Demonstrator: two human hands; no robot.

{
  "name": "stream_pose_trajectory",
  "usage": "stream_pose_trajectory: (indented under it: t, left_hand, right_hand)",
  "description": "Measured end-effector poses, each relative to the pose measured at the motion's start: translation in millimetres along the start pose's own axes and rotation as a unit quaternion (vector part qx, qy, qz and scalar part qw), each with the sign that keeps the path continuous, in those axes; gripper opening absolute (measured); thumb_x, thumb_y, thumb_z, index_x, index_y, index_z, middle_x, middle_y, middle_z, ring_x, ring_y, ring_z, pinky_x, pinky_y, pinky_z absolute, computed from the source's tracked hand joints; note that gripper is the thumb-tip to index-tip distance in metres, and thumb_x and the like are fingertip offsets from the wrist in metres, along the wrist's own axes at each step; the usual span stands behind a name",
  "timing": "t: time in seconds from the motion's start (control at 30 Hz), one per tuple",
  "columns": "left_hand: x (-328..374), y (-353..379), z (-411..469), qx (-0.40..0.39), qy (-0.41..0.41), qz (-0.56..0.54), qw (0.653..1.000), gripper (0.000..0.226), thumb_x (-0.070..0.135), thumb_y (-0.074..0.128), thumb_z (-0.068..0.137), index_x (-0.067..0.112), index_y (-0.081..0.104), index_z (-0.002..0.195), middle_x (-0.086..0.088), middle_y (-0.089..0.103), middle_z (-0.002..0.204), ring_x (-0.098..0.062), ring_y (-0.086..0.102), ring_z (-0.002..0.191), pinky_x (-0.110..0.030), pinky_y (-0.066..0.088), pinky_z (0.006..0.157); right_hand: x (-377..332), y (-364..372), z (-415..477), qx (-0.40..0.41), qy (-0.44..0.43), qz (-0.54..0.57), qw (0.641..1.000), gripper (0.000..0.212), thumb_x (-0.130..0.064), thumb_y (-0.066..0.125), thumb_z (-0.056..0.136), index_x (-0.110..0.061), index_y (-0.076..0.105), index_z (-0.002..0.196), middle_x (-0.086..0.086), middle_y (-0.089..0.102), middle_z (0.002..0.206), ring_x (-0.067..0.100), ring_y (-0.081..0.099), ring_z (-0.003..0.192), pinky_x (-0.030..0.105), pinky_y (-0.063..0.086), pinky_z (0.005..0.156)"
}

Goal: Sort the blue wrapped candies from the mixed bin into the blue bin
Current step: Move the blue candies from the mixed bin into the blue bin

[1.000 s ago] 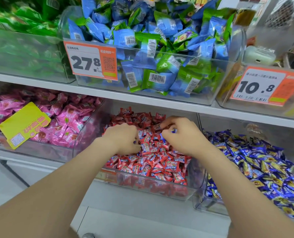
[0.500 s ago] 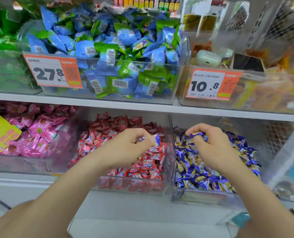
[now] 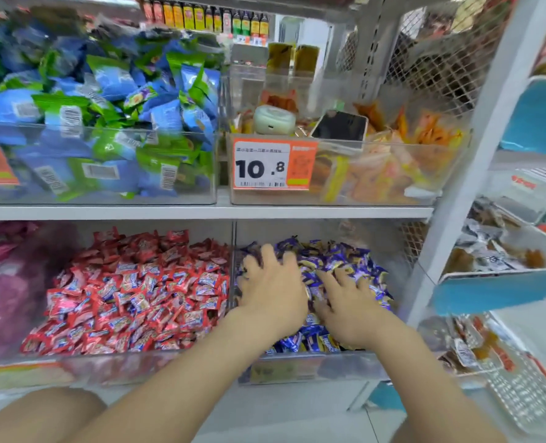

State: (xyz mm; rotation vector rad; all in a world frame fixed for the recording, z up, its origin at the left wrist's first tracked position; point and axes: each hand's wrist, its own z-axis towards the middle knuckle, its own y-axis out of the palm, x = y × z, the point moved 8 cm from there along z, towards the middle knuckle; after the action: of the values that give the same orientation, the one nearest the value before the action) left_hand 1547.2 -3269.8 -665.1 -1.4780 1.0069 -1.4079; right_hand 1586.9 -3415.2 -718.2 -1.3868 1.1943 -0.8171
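Note:
On the lower shelf a clear bin of red wrapped candies (image 3: 137,292) stands left of a clear bin of blue wrapped candies (image 3: 335,260). Both my hands lie inside the blue bin (image 3: 297,367). My left hand (image 3: 271,282) rests flat on the blue pile at the bin's left side, fingers spread. My right hand (image 3: 348,305) lies beside it with fingers spread over the candies. Whatever lies under the palms is hidden.
Pink candies (image 3: 6,276) fill a bin at far left. The upper shelf holds a bin of blue and green packets (image 3: 105,129) and a bin (image 3: 377,174) with a 10.8 price tag (image 3: 273,163), orange packets and a phone (image 3: 340,126). A white upright post (image 3: 457,187) borders the right.
Both hands moved right from the red bin into the blue bin. Each pinched a blue candy earlier; now both lie spread flat on the blue pile. The view shifted right.

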Motion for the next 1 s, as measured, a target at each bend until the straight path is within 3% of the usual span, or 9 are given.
stream_pose_trajectory:
  t: [0.13, 0.23, 0.33, 0.5, 0.57, 0.63, 0.7, 0.83, 1.0]
  left_hand:
    - [-4.9, 55.6, 5.5, -0.136, -0.025, -0.031, 0.99, 0.074, 0.042, 0.035, 0.108, 0.024, -0.009, 0.165, -0.005, -0.03, 0.169, -0.053, -0.026, 0.151, -0.069, -0.004, 0.123]
    - [7.5, 66.8, 10.6, -0.136, 0.048, -0.022, 0.989, 0.075, 0.039, 0.032, 0.108, 0.029, -0.017, 0.164, 0.001, -0.036, 0.167, -0.045, -0.037, 0.149, -0.07, -0.013, 0.12]
    - [18.5, 69.2, 14.5, -0.145, 0.116, -0.012, 0.983, 0.072, 0.038, 0.032, 0.108, 0.034, -0.013, 0.164, 0.01, -0.033, 0.168, -0.041, -0.039, 0.149, -0.074, -0.019, 0.115]
    - [18.0, 28.5, 1.4, -0.046, 0.133, 0.025, 0.99, 0.06, 0.042, 0.037, 0.107, 0.029, 0.019, 0.162, 0.004, -0.002, 0.174, -0.044, -0.014, 0.157, -0.073, -0.01, 0.119]
    - [7.5, -3.2, -11.8, 0.027, 0.148, 0.035, 0.988, 0.047, 0.039, 0.042, 0.102, 0.026, 0.044, 0.148, -0.004, 0.035, 0.159, -0.039, 0.022, 0.151, -0.064, 0.021, 0.121]
    - [-11.1, -36.1, -29.2, 0.082, 0.153, 0.001, 0.985, 0.026, 0.035, 0.046, 0.099, 0.025, 0.061, 0.118, -0.001, 0.056, 0.118, -0.028, 0.053, 0.116, -0.048, 0.047, 0.099]
    - [-35.8, -64.8, -45.4, 0.094, 0.131, -0.047, 0.986, 0.015, 0.028, 0.05, 0.097, 0.024, 0.063, 0.092, 0.003, 0.057, 0.092, -0.02, 0.058, 0.089, -0.043, 0.051, 0.082]
    - [-106.3, -107.6, -67.0, 0.105, 0.019, -0.061, 0.992, 0.022, 0.028, 0.052, 0.097, 0.022, 0.066, 0.08, 0.006, 0.063, 0.078, -0.017, 0.06, 0.081, -0.036, 0.049, 0.073]
    - [-226.8, -93.4, -85.0, -0.019, -0.194, 0.049, 0.98, 0.022, 0.025, 0.049, 0.097, 0.01, 0.057, 0.083, -0.023, 0.07, 0.11, -0.039, 0.065, 0.1, -0.036, 0.05, 0.078]
  right_hand:
    - [-7.2, -9.8, 9.1, 0.002, -0.107, 0.156, 0.982, 0.061, -0.028, 0.043, 0.111, -0.031, 0.018, 0.167, 0.005, 0.028, 0.17, 0.027, 0.025, 0.156, 0.051, 0.012, 0.13]
    - [3.8, -5.5, 10.7, 0.003, -0.126, 0.147, 0.981, 0.06, -0.032, 0.041, 0.112, -0.037, 0.017, 0.166, -0.002, 0.022, 0.173, 0.024, 0.016, 0.161, 0.05, 0.02, 0.129]
    - [23.8, -8.0, 5.2, 0.032, -0.029, 0.042, 0.998, 0.06, -0.034, 0.039, 0.111, -0.045, 0.013, 0.164, -0.006, 0.014, 0.174, 0.038, 0.013, 0.16, 0.06, 0.018, 0.126]
    - [-11.1, -54.9, -24.8, 0.187, -0.038, 0.089, 0.978, 0.047, -0.021, 0.05, 0.102, -0.033, 0.054, 0.147, 0.004, 0.051, 0.147, 0.03, 0.045, 0.134, 0.049, 0.039, 0.114]
    - [-35.1, -70.4, -42.3, 0.231, -0.081, 0.185, 0.952, 0.037, -0.015, 0.052, 0.098, -0.029, 0.07, 0.127, -0.002, 0.069, 0.118, 0.014, 0.062, 0.103, 0.039, 0.051, 0.096]
    - [-65.8, -77.8, -56.6, 0.225, -0.109, 0.24, 0.938, 0.031, -0.012, 0.053, 0.096, -0.027, 0.075, 0.112, -0.007, 0.075, 0.095, 0.006, 0.063, 0.078, 0.032, 0.054, 0.081]
    - [-99.9, -82.4, -64.8, 0.22, -0.136, 0.263, 0.929, 0.031, -0.013, 0.054, 0.097, -0.026, 0.076, 0.115, -0.007, 0.077, 0.093, 0.005, 0.067, 0.079, 0.032, 0.055, 0.08]
    - [-177.4, -85.3, -71.3, 0.191, -0.221, 0.278, 0.915, 0.036, -0.012, 0.051, 0.095, -0.027, 0.077, 0.115, -0.008, 0.079, 0.097, 0.011, 0.071, 0.09, 0.035, 0.056, 0.087]
    - [-255.0, -54.2, -45.2, 0.087, -0.238, 0.123, 0.959, 0.031, -0.012, 0.05, 0.092, -0.016, 0.076, 0.109, 0.015, 0.075, 0.109, 0.036, 0.068, 0.104, 0.043, 0.056, 0.091]
